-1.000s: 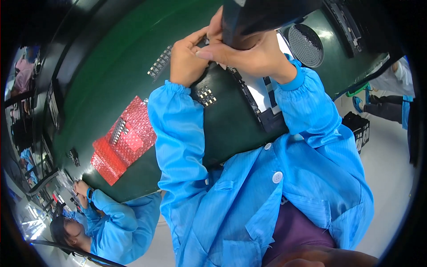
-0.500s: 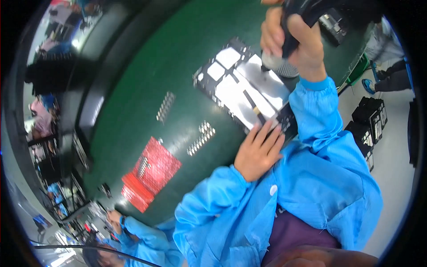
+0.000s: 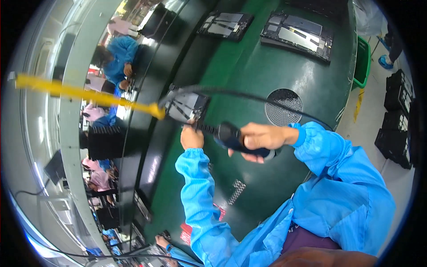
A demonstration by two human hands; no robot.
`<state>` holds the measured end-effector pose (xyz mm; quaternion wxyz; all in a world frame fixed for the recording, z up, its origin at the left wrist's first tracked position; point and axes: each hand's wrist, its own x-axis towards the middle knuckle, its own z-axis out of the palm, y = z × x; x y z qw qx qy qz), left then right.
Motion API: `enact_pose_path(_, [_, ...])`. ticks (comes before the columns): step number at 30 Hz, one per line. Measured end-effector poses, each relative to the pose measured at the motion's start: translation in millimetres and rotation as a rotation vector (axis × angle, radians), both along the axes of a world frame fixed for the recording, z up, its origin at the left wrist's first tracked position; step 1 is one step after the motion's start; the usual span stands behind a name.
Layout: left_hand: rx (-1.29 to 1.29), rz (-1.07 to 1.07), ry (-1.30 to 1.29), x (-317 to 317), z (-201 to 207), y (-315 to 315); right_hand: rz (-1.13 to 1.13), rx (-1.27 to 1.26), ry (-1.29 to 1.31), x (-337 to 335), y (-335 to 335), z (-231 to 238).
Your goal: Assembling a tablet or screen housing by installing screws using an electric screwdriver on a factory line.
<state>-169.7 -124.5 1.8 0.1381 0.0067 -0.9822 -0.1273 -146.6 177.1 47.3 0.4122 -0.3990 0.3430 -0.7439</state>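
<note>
My left hand (image 3: 192,137) stretches far to the left with its fingers closed at the near edge of a flat black device (image 3: 191,107) with silver panels, like an opened tablet. In my right hand (image 3: 264,137) is a black handheld tool (image 3: 229,135) with a ribbed cord end, held over the green worktop (image 3: 253,187). A black cord arcs above both hands and partly crosses the device. Fingertips of my left hand are partly hidden, so their exact grip on the edge is hard to see.
Two similar devices (image 3: 297,36) (image 3: 226,25) lie farther off. A round grey grille (image 3: 283,107) sits on the worktop. Small parts in a strip (image 3: 236,192) and red packaging (image 3: 187,231) lie nearer. A yellow strap-like piece (image 3: 89,92) hangs at left. A green bin (image 3: 362,62) and black stacks (image 3: 395,147) stand right.
The view has turned. The flat device has shifted left, away from my body, with my left hand at its edge. My right hand has come back from above it, still holding the tool.
</note>
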Motion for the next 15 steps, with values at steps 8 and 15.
enact_pose_path(8, [-0.11,-0.126,0.075,-94.0,21.1,85.3,0.2,0.03,-0.184,9.7,3.6,-8.3])
enact_pose_path(15, [0.004,-0.369,0.058,-201.5,-5.9,176.8,0.291,-0.022,-0.06,-8.1,12.0,-9.3])
